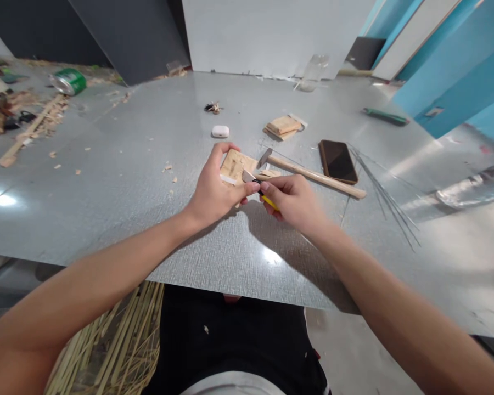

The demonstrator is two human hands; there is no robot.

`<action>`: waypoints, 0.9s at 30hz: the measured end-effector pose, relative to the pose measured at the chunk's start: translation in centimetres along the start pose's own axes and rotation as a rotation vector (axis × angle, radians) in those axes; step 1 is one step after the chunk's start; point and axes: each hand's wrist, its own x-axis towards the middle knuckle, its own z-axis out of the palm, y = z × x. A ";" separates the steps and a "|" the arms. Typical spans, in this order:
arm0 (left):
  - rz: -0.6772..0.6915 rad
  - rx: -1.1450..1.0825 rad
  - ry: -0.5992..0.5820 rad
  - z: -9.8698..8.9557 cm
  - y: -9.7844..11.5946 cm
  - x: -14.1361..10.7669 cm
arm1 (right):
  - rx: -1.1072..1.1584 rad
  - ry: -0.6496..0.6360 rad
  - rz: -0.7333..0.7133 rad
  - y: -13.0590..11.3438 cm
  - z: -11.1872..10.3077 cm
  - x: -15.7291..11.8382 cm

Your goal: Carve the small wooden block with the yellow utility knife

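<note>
My left hand (pixel 216 191) is closed on a small flat wooden block (pixel 234 163), its thumb stretched toward the knife. In my right hand (pixel 290 200) is a utility knife (pixel 270 203) with a yellow and black handle, and its blade lies against the face of the block. The fingers of my right hand partly hide the handle. Just beyond the block, a hammer (pixel 313 174) with a pale wooden handle lies on the table. Thin wood pieces (pixel 269 173) show beside the block, near the hammer head.
Behind are a white earbud case (pixel 220 131), a dark small bundle (pixel 213 107) and stacked wood pieces (pixel 283 127). A phone (pixel 338 161), thin wires (pixel 385 197) and a green tool (pixel 386 116) lie right. A green can (pixel 69 82) and shavings sit left.
</note>
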 end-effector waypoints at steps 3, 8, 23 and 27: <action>0.016 0.050 0.009 0.0 -0.3 0.3 | 0.071 0.014 0.022 0.1 0.1 0.1; 0.152 0.199 -0.047 -0.4 -0.5 0.5 | 0.127 -0.188 0.173 -0.4 -1.7 0.2; 0.129 0.181 -0.026 -0.2 0.3 -0.6 | 0.124 -0.160 0.129 -0.6 -1.1 -0.2; 0.118 0.165 0.027 0.0 0.6 -0.6 | 0.112 -0.049 0.086 0.0 0.3 -0.6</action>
